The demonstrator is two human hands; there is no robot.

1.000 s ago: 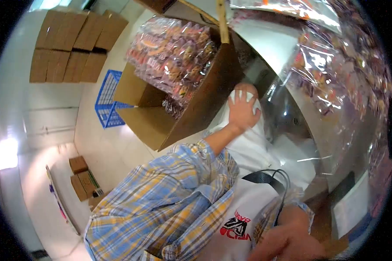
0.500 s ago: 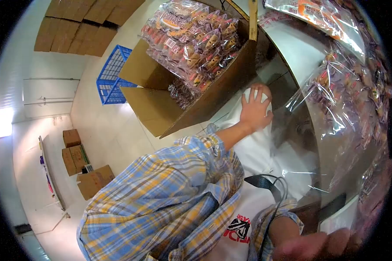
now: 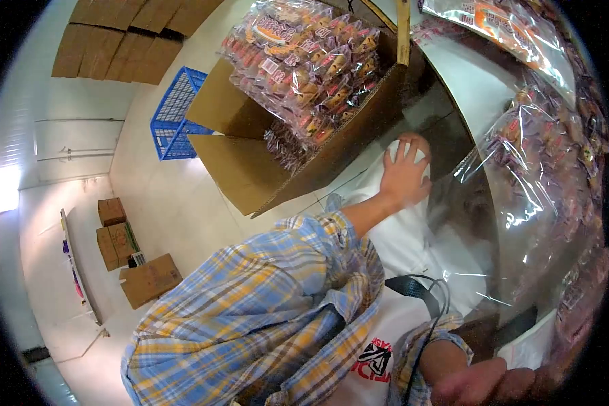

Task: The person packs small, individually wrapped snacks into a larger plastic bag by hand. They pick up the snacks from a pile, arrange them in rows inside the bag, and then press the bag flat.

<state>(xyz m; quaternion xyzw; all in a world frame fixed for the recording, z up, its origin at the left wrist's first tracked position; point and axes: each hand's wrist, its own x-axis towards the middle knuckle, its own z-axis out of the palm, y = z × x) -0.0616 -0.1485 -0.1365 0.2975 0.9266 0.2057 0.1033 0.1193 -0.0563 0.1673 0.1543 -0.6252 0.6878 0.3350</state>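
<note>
Fingers spread, my left hand (image 3: 404,174) lies flat on my knee, over the white trousers (image 3: 392,223), with nothing in it. My right hand (image 3: 484,382) is low at the right edge of the view, dim and partly cut off, and I cannot tell how its fingers are set. Close above it is the table edge with a white sheet-like thing (image 3: 531,346). A large clear plastic bag of wrapped snacks (image 3: 528,183) lies on the table to the right. Beyond my left hand stands an open cardboard box (image 3: 243,179), with clear bags of wrapped snacks (image 3: 304,68) piled in it.
A printed clear bag (image 3: 497,30) lies at the table's far end. Behind the box, a blue plastic crate (image 3: 176,122) sits on the tiled floor. Cartons (image 3: 108,51) are stacked at the top left, and several smaller boxes (image 3: 149,279) stand by the wall.
The view has shifted slightly, so my left hand and knee appear a little to the right. Both hands keep about the same place.
</note>
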